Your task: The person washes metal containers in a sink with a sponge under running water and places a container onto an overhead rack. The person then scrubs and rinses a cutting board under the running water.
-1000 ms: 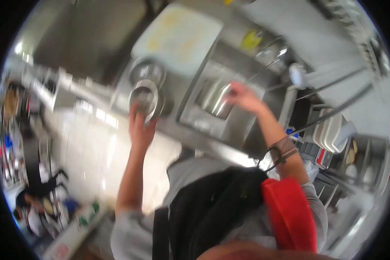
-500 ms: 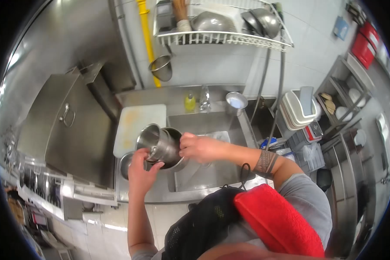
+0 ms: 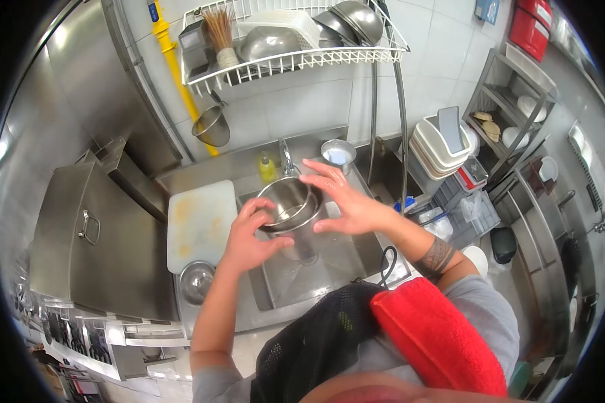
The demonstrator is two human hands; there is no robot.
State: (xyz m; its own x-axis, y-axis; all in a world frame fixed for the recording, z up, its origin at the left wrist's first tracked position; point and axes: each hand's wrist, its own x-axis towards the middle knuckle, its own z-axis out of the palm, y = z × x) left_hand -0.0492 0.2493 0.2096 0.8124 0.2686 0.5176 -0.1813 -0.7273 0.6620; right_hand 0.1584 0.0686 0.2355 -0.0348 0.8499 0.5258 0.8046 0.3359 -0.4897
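A round steel pot (image 3: 286, 201) stands in the sink (image 3: 275, 282) just below the tap (image 3: 287, 158), with another steel vessel (image 3: 318, 201) beneath or behind it, partly hidden. At the pot's left rim is my left hand (image 3: 252, 235), its thumb well apart from its curved fingers; whether the fingertips touch the rim I cannot tell. My right hand (image 3: 346, 198) is spread wide on the pot's right side and grips nothing. A small steel bowl (image 3: 197, 282) sits on the counter by my left forearm.
A stained white cutting board (image 3: 200, 225) lies left of the sink. Behind the sink stand a yellow soap bottle (image 3: 267, 168) and a steel bowl (image 3: 337, 154). Above hang a strainer (image 3: 211, 126) and a loaded white dish rack (image 3: 296, 62). Stacked white tubs (image 3: 437, 148) stand at right.
The steel pots have gone from the sink's left edge to below the tap. My right hand has opened from its hold, and my left hand has moved right and loosened. The view has shifted.
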